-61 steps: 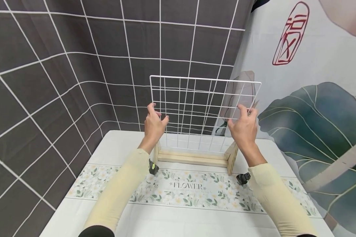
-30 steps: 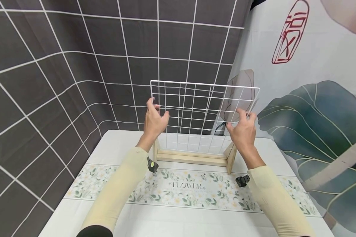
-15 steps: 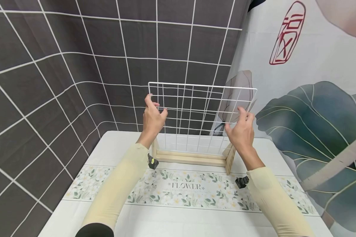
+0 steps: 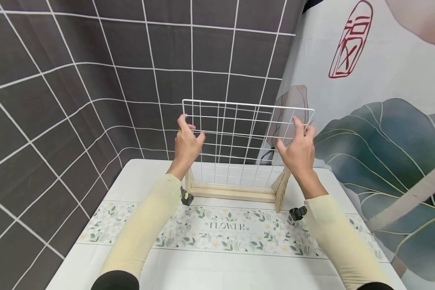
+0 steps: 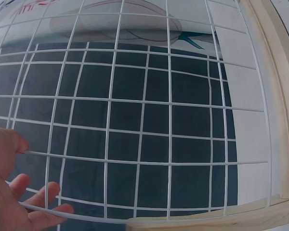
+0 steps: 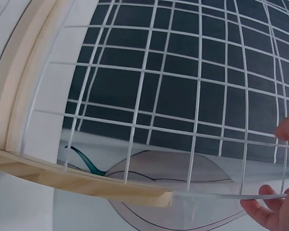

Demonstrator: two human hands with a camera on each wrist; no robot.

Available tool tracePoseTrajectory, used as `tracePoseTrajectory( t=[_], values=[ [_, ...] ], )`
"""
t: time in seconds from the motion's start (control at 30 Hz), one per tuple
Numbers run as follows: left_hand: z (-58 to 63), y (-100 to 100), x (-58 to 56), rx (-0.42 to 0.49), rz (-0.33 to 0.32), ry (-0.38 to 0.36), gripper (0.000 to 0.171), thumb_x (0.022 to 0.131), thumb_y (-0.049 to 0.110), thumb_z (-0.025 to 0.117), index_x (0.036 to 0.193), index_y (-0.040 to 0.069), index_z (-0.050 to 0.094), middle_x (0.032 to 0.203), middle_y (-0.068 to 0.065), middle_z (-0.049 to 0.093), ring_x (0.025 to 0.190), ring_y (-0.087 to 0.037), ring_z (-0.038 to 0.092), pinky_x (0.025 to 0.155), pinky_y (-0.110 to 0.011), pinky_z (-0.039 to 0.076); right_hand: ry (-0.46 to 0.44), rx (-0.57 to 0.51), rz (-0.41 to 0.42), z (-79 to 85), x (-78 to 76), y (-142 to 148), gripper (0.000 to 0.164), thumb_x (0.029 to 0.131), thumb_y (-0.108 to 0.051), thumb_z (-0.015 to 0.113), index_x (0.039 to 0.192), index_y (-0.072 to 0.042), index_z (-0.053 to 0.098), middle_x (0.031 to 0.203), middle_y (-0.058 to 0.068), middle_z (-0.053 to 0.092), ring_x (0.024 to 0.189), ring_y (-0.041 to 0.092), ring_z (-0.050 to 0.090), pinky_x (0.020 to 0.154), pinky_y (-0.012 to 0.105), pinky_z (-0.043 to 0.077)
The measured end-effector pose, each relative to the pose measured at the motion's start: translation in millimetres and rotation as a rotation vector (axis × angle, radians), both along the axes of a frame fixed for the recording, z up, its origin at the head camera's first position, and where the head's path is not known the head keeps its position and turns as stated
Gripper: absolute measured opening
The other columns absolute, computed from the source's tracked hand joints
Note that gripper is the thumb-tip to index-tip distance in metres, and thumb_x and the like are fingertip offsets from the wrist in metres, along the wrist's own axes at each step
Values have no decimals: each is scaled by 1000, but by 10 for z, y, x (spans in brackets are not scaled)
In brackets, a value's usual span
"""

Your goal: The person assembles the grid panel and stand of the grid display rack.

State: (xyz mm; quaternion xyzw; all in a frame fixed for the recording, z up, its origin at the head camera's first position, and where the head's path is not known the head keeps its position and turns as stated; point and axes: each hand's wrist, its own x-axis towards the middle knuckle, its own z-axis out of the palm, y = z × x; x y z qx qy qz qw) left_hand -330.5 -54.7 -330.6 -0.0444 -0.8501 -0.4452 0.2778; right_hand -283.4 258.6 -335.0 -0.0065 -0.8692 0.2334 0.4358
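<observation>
A white wire grid panel (image 4: 235, 134) stands upright, leaning slightly, in a light wooden stand (image 4: 233, 193) with a base bar and two side posts. My left hand (image 4: 186, 141) grips the panel's left edge near the top; in the left wrist view, the fingers of that hand (image 5: 14, 192) curl behind the edge wire, thumb in front. On the opposite edge my right hand (image 4: 298, 151) holds the wire, and the right wrist view shows its fingertips (image 6: 265, 211) beneath that wire. The panel's lower end lies between the posts; whether it sits in the base bar, I cannot tell.
The stand is on a white table (image 4: 203, 268) with a floral band marked "FLOWER" (image 4: 227, 226). Behind and to the left hangs a dark cloth (image 4: 130, 44) with white grid lines. A pale leaf-print cloth (image 4: 384, 133) covers the right side.
Over two seconds the panel's top edge has come down slightly. My left hand has slid up its edge a little; in the last half second my right hand has moved up its own edge.
</observation>
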Motion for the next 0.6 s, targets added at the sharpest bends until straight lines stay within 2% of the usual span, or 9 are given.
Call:
tracePoseTrajectory(
  t=[0.23,0.6],
  values=[
    [-48,8,-4,16,-3,-30,78,89,19,73,151,9,27,122,-11,68,92,-37,69,76,-47,56,-35,-14,-24,-1,-13,-1,66,86,-13,74,146,-14,47,128,30,46,71,44,55,61,56,49],
    [-111,13,9,28,-5,-30,75,89,19,73,149,9,29,122,-12,68,91,-36,69,76,-47,56,-45,-20,-23,-63,-3,-6,65,86,-13,74,145,-13,48,128,30,45,83,46,58,66,59,50]
  ],
)
